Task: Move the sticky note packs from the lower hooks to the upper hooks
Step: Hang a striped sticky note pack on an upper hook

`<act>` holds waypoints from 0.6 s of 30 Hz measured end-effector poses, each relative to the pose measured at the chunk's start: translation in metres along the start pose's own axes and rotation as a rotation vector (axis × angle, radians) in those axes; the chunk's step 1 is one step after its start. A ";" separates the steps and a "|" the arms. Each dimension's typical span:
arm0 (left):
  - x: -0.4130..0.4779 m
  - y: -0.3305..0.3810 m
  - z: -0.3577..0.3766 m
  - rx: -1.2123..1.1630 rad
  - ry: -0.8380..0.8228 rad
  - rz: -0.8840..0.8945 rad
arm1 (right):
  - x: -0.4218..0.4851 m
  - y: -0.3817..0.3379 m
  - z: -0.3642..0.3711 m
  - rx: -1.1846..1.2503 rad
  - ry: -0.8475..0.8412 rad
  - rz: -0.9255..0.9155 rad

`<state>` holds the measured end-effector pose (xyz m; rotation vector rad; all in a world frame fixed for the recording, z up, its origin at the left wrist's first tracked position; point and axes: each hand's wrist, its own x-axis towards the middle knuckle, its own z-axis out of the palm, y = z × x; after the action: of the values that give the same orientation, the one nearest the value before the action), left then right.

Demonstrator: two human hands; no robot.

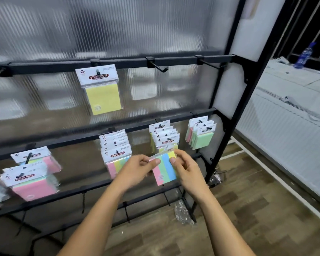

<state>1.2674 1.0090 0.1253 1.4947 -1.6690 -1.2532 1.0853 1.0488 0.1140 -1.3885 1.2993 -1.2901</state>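
A striped sticky note pack (pixel 164 169), pink, green, blue and yellow, is pinched between both hands just below the lower rail. My left hand (pixel 139 169) holds its left top corner and my right hand (pixel 185 167) holds its right top corner. Behind it, several packs (pixel 164 135) hang on a lower hook. More packs hang on the lower hooks to the left (pixel 116 152) and right (pixel 201 133). One yellow pack (pixel 102 89) hangs on an upper hook. Two upper hooks (pixel 158 67) (pixel 211 63) on the right are bare.
A black rack frame (pixel 227 108) stands in front of a ribbed translucent panel. More packs (pixel 31 176) hang at lower left. Crumpled plastic wrap (pixel 183 213) lies on the wood floor by the rack's foot. A bottle (pixel 305 56) stands on a white surface at far right.
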 end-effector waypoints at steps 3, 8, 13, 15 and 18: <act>0.007 0.014 0.014 -0.080 0.105 0.035 | 0.013 0.003 -0.016 0.008 -0.059 0.033; 0.010 0.035 0.027 -0.093 0.205 0.148 | 0.029 0.003 -0.035 0.005 -0.138 0.034; 0.010 0.045 0.024 -0.081 0.272 0.256 | 0.047 -0.013 -0.046 -0.094 -0.116 -0.105; 0.006 0.049 0.019 -0.073 0.313 0.278 | 0.054 -0.021 -0.048 -0.089 -0.099 -0.163; 0.003 0.051 0.008 0.005 0.340 0.289 | 0.060 -0.039 -0.050 -0.053 -0.057 -0.236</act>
<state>1.2374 1.0055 0.1676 1.3242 -1.5882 -0.7926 1.0383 0.9983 0.1676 -1.6427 1.1653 -1.3677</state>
